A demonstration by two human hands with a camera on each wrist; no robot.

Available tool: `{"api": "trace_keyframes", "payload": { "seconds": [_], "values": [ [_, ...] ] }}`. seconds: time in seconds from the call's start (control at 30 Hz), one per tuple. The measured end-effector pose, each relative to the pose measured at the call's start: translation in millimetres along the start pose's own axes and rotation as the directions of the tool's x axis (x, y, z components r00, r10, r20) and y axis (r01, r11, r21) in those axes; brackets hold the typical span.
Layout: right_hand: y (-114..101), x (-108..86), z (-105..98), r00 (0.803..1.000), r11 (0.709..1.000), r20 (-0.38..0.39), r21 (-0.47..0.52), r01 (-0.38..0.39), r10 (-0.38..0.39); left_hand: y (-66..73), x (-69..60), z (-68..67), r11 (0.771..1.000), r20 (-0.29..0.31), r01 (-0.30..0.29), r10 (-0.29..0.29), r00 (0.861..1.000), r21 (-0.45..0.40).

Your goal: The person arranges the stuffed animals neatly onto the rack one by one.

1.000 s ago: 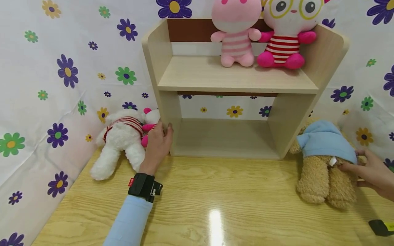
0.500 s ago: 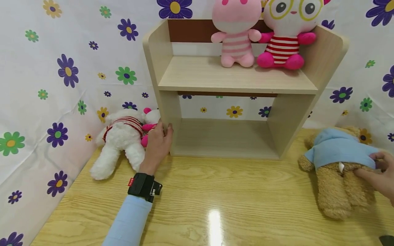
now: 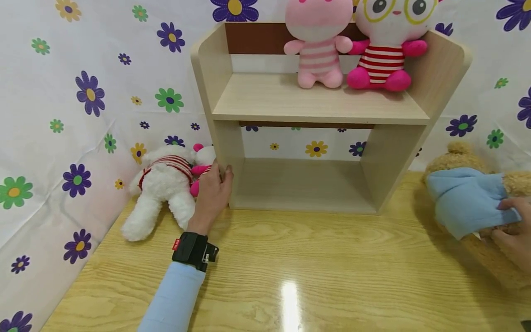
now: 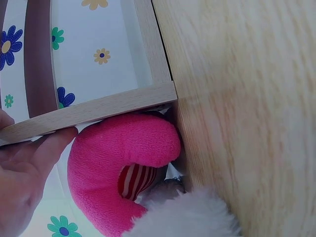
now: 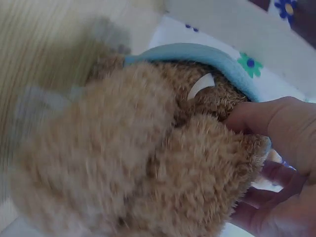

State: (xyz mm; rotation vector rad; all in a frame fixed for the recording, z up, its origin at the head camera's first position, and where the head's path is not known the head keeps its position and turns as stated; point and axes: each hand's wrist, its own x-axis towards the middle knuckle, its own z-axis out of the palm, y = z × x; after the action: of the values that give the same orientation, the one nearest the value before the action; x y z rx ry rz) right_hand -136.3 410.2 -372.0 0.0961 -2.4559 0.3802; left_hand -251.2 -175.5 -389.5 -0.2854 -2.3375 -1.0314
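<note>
You have five plush toys, one shelf and two hands in view. Far left, one fluffy white plush in a red-striped top (image 3: 166, 203) lies beside one pink-and-white plush (image 3: 199, 170). Your left hand (image 3: 212, 193) pinches the left panel of the pale two-tier wooden shelf (image 3: 269, 101), whose upper tier seats two plush toys (image 3: 381, 64). On the right, your right hand (image 3: 514, 230) pinches the curly brown teddy bear in a light-blue top (image 3: 464, 198): tilted, white tag showing, right of the shelf.
</note>
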Motion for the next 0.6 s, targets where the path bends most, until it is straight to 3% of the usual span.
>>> {"api": "trace_keyframes", "payload": {
  "seconds": [0.1, 0.2, 0.37, 0.6],
  "values": [
    [-24.3, -1.1, -2.6, 0.993, 0.992, 0.059, -0.063, 0.105, -0.102, -0.2, -0.2, -0.5, 1.0, 0.003, 0.011, -0.011, 1.0, -0.001],
    [-38.1, -2.2, -1.7, 0.979, 0.989, 0.174, -0.082, 0.123, -0.108, -0.3, -0.6, -0.5, 1.0, 0.005, 0.016, -0.016, 1.0, -0.004],
    [-44.5, -6.5, -0.2, 0.918, 0.99, 0.389, -0.085, 0.115, -0.073, -0.7, -0.2, 0.6, 1.0, 0.009, 0.007, -0.007, 1.0, -0.008],
    [-44.7, -7.5, -0.3, 0.857, 0.985, 0.494, 0.005, 0.17, -0.15, -0.3, -0.7, 0.5, 1.0, 0.013, 0.022, -0.022, 1.0, -0.003]
  ]
}}
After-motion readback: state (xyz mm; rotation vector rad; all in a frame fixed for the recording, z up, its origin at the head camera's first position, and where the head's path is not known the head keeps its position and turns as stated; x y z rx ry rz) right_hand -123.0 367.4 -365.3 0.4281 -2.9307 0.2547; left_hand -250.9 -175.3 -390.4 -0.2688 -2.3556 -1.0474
